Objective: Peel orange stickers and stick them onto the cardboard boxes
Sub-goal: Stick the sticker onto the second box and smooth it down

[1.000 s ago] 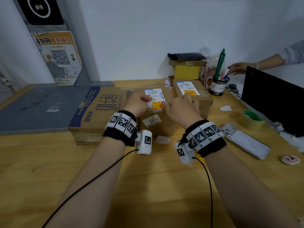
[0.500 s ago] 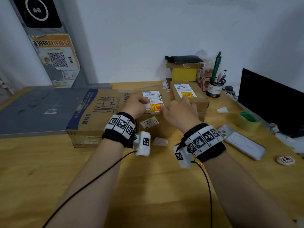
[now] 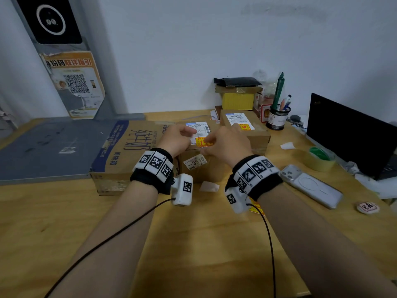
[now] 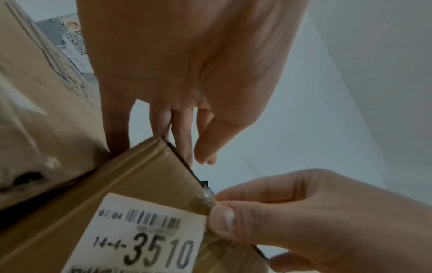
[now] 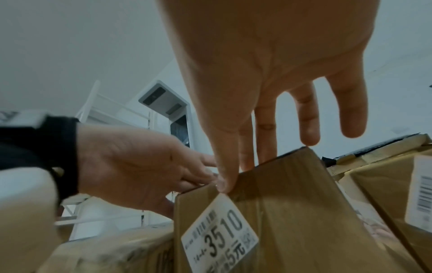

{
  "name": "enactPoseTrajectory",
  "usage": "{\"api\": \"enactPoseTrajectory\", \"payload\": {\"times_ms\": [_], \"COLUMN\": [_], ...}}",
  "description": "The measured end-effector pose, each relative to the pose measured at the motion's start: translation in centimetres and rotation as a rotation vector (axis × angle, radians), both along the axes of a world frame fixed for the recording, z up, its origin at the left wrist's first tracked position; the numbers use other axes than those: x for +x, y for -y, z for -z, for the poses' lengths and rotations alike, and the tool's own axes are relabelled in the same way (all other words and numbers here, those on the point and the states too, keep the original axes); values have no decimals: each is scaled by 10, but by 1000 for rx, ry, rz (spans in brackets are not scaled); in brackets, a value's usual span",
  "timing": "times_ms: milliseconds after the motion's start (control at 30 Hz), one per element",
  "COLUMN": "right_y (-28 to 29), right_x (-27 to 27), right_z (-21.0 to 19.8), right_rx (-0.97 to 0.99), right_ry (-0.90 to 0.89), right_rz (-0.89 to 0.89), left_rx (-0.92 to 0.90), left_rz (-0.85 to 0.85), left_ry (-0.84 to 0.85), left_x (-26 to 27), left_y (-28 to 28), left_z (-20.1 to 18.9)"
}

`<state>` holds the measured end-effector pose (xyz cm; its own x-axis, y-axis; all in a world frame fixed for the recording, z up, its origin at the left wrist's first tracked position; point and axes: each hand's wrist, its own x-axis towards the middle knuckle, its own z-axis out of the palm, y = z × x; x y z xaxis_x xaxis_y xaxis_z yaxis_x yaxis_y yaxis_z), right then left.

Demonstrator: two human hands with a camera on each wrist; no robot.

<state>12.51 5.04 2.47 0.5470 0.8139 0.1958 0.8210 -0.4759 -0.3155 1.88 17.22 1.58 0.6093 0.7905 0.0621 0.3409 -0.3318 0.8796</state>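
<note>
**Two hands on the middle box's orange sticker**

Two sets of fingers meet at the near top edge of the middle cardboard box (image 3: 200, 168). The right hand (image 3: 227, 145) has its thumb tip pressed down on that edge, just above the white "3510" label (image 3: 195, 161) on the box's front face; the other right fingers (image 5: 308, 118) reach out straight and spread over the box top, gripping nothing. The left hand (image 3: 176, 139) lies beside it with loosely extended fingers touching the box top, thumb lying along them; whether they pinch anything cannot be told from any view.

Between the two hands, on the box top, lies the orange sticker (image 3: 203, 142), just nearer than the white shipping label (image 3: 198, 127). The right fingertips touch its right edge.

To the left of the middle box and touching it sits a large flat carton (image 3: 129, 151) with blue print. To the right of the middle box, just beside it, stands a second cardboard box (image 3: 247, 132) that carries its own orange sticker (image 3: 244, 127) on its shipping label. In front of the middle box a small pale backing paper (image 3: 209, 187) lies on the wooden table (image 3: 193, 244). Farther right of the box lie a phone (image 3: 311, 186), a roll of tape (image 3: 321, 159) and a dark laptop (image 3: 352, 134); behind it stand a pen cup (image 3: 278, 118) and a yellow box (image 3: 237, 101).
</note>
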Motion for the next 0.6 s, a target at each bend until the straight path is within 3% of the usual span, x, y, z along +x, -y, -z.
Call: {"api": "enactPoseTrajectory", "payload": {"times_ms": [300,600], "right_y": [-45,-85], "right_x": [38,76], "right_z": [3,5], "right_rx": [-69,-123], "right_ry": [45,49], "right_rz": [116,182], "left_rx": [-21,10], "left_rz": [-54,-51], "left_ry": [97,74], "left_x": [16,21], "left_y": [-14,-31], "left_z": [-2,2]}}
